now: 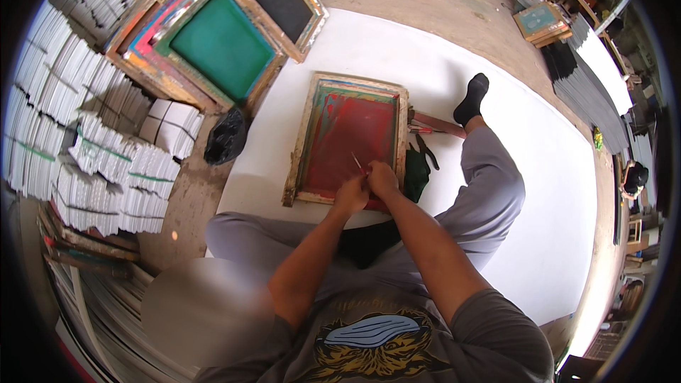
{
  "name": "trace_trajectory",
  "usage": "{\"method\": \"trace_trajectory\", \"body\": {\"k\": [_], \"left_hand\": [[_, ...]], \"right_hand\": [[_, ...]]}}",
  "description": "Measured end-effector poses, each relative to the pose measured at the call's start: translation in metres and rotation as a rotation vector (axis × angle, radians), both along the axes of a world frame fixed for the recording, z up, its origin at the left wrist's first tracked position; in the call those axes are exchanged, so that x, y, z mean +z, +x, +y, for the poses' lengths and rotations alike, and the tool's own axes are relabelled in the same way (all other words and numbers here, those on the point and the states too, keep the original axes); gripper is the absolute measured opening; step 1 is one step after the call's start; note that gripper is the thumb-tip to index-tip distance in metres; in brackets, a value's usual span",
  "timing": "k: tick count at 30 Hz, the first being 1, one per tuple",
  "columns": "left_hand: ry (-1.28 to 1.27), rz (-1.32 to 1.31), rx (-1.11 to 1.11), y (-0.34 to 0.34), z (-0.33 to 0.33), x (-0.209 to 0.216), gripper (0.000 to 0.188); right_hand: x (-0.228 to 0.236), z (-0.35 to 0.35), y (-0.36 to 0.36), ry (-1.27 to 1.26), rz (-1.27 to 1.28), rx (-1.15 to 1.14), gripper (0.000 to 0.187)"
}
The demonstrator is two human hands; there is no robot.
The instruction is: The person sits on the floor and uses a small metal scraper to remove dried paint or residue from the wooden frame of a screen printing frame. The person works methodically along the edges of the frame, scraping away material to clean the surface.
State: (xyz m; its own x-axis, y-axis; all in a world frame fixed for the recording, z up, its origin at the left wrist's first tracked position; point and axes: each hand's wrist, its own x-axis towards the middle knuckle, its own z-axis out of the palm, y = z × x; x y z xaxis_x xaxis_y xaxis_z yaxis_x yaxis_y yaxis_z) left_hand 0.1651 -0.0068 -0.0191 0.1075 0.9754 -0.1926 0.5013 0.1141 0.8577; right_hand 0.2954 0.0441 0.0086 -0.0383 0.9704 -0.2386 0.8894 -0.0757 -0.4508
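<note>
A wooden screen-printing frame [303, 143] with red-stained mesh lies flat in front of my crossed legs. Over its near half my left hand [351, 195] and my right hand [383, 179] meet, both closed. Between them is a screwdriver-like tool [357, 161], its thin metal shaft pointing up and left. My fingers cover most of its handle, which looks red. Just right of the frame are a dark green cloth [416, 179], dark-handled pliers [428, 150], a red-handled tool [423, 130] and a brown wooden bar [443, 123].
White sheeting [546, 170] covers the floor under me. More printing frames, one with green mesh [221, 46], lean at the far left beside a black plastic bag [225, 138]. Bundled white stacks [106, 170] rise at the left. At the far right, another person [633, 179] is partly visible.
</note>
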Motion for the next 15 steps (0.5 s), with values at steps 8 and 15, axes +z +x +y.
{"method": "trace_trajectory", "body": {"k": [8,15], "left_hand": [[-0.034,0.065,-0.115,0.044,0.046,0.026,0.037],[0.084,0.026,-0.066,0.050,0.048,-0.001,0.039]], "right_hand": [[-0.005,0.066,0.084,0.282,-0.184,-0.367,0.030],[-0.015,0.072,0.132,-0.026,-0.276,-0.517,0.046]]}}
